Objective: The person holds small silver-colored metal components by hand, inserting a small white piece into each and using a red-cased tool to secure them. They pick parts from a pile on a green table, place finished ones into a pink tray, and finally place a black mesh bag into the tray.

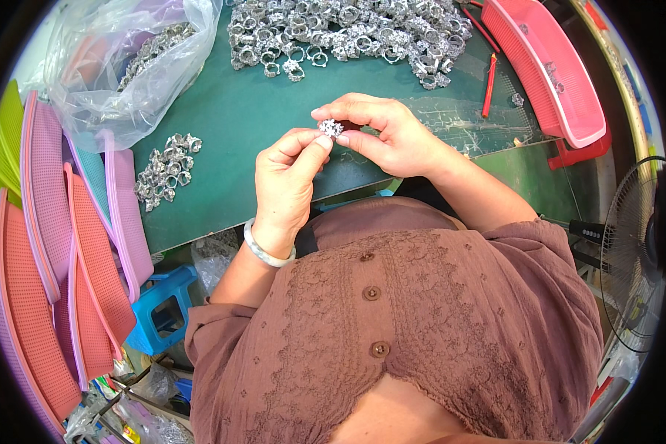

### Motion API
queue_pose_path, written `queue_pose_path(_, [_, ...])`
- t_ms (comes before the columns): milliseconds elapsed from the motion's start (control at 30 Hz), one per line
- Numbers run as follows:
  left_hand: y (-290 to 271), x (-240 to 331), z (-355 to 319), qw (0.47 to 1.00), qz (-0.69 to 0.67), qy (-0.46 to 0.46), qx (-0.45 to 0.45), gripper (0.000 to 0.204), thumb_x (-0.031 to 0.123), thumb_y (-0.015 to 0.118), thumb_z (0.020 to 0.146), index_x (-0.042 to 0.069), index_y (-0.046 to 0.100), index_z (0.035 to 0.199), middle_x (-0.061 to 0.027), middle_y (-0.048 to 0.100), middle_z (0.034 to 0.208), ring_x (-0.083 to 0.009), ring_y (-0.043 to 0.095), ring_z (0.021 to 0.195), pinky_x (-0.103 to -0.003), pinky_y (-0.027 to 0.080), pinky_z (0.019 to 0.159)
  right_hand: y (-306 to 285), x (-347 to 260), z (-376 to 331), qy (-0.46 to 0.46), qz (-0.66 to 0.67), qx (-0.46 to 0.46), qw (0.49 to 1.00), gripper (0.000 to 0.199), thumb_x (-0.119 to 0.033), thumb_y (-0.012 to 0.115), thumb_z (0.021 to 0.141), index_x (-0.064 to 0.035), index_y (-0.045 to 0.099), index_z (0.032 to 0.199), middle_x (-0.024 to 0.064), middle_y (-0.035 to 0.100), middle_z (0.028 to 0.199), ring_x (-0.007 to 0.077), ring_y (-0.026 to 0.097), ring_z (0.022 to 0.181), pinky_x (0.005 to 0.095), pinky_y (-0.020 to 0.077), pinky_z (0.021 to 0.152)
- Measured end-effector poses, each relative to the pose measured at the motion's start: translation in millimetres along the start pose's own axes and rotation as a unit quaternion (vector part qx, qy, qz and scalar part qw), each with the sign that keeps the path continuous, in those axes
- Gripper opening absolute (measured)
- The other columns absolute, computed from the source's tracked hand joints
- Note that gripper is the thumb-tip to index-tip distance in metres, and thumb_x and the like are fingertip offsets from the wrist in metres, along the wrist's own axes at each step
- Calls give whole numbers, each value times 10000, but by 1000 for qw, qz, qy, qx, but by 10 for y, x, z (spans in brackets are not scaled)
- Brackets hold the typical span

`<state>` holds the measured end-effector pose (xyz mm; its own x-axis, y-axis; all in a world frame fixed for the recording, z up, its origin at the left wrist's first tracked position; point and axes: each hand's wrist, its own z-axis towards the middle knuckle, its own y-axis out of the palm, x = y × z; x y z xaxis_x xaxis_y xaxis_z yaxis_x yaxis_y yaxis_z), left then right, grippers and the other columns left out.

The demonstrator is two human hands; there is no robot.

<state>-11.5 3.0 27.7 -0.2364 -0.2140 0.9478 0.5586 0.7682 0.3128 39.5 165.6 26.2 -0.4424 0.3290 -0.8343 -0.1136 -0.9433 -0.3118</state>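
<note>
A silver ring [331, 128] with a clustered, flower-like head is held up over the near part of the green table. My left hand [287, 170] pinches it between thumb and forefinger, the other fingers curled in. From the other side my right hand [392, 137] closes on the same ring, its thumb at the ring's right edge and its forefinger arched along the far side. The ring's band is mostly hidden by my fingers. Left of my left hand lies a small group of similar rings [167, 170]. A large heap of rings [348, 33] covers the table's far side.
A clear plastic bag [137, 81] with more rings stands at the far left. Colourful plastic baskets [44, 200] are stacked along the left. A pink basket [544, 70], a red stick-like tool [489, 85] and a fan [629, 237] are on the right. A blue stool [155, 318] stands below the table.
</note>
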Motion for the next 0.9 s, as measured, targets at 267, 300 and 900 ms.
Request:
queue_pose_path(267, [21, -8, -4, 1000, 15, 24, 4, 62, 62, 594, 794, 18, 625, 827, -12, 590, 790, -69, 514, 656, -194, 389, 606, 20, -22, -16, 58, 63, 17, 996, 374, 39, 563, 755, -40, 536, 1120, 63, 584, 895, 131, 546, 769, 258, 448, 683])
queue_pose_path(300, [20, -18, -2, 999, 26, 36, 3, 61, 61, 592, 796, 18, 624, 825, -11, 588, 794, -68, 512, 660, -194, 389, 607, 19, -19, -16, 58, 62, 18, 996, 385, 40, 565, 753, -43, 531, 1127, 60, 584, 890, 126, 544, 766, 257, 448, 679])
queue_pose_path(900, [42, -26, 20, 999, -5, -5, -33, 271, 87, 614, 799, 14, 537, 1049, -26, 570, 883, -85, 541, 747, -205, 447, 618, -1, -42, 32, -45, -76, 53, 995, 594, 117, 573, 646, -82, 467, 1195, 76, 522, 1074, 156, 533, 786, 247, 444, 624])
